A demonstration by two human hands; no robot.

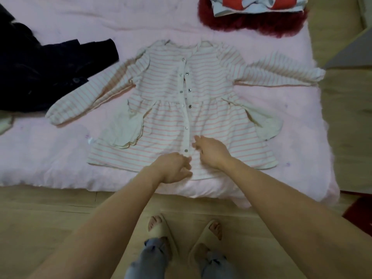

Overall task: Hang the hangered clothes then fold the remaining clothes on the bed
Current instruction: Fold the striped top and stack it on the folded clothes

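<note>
A white dress with pink stripes lies flat on the pink bed, front up, with both sleeves spread out to the sides. Its snap placket runs down the middle and is partly undone near the chest. My left hand is at the bottom hem just left of the placket, and its curled fingers pinch the fabric edge. My right hand lies just right of the placket beside the lowest snap, fingertips curled onto the cloth.
A dark garment is heaped at the left of the bed, touching the dress's left sleeve. At the back right, a folded light-blue and red garment sits on a dark red fuzzy item. Wooden floor surrounds the bed.
</note>
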